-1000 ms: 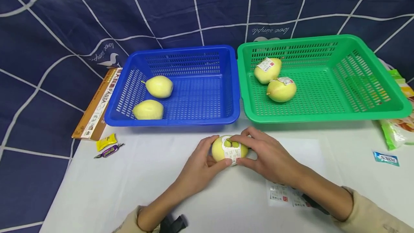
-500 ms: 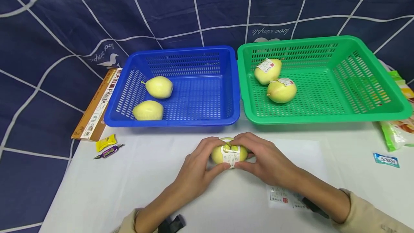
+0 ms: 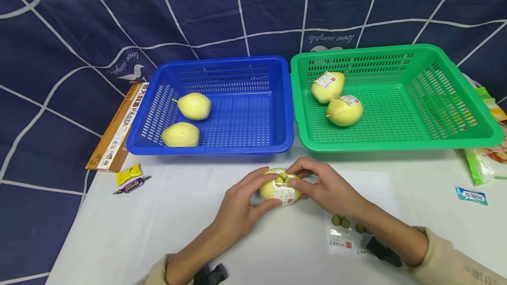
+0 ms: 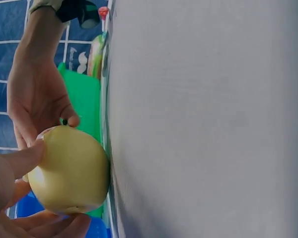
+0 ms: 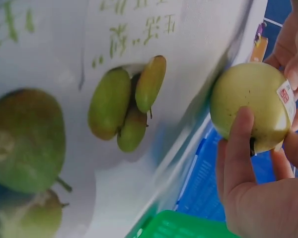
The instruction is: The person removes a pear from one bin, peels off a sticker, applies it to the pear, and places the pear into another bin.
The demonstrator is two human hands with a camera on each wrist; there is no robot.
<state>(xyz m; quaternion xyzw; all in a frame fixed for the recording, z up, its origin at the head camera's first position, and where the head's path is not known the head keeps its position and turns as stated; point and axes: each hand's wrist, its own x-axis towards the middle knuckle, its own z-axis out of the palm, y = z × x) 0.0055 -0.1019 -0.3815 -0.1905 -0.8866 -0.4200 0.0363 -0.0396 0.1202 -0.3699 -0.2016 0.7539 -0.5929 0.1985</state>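
Observation:
A pale yellow pear (image 3: 267, 191) is held just above the white table, between both hands. Across its upper face lies a white label (image 3: 283, 195) printed with green fruit, writing and a red mark. My left hand (image 3: 239, 201) grips the pear's left side, thumb near the label's lower edge. My right hand (image 3: 334, 190) holds the other side, its thumb on the label near the printed fruit. In the left wrist view the pear's bare side (image 4: 74, 171) shows; in the right wrist view the fingers (image 5: 241, 144) press its skin beside the stem.
A blue basket (image 3: 211, 149) with two unlabelled pears and a green basket (image 3: 396, 146) with two labelled pears stand behind. A label sheet (image 3: 340, 237) lies under the right forearm. Boxes and small wrapped sweets (image 3: 128, 173) are left; a bag (image 3: 489, 162) and a blue packet (image 3: 471, 195) right.
The right thumb has moved up from the label's lower edge to the printed fruit. More of the label sheet shows beneath the right forearm. The left hand keeps its grip on the pear.

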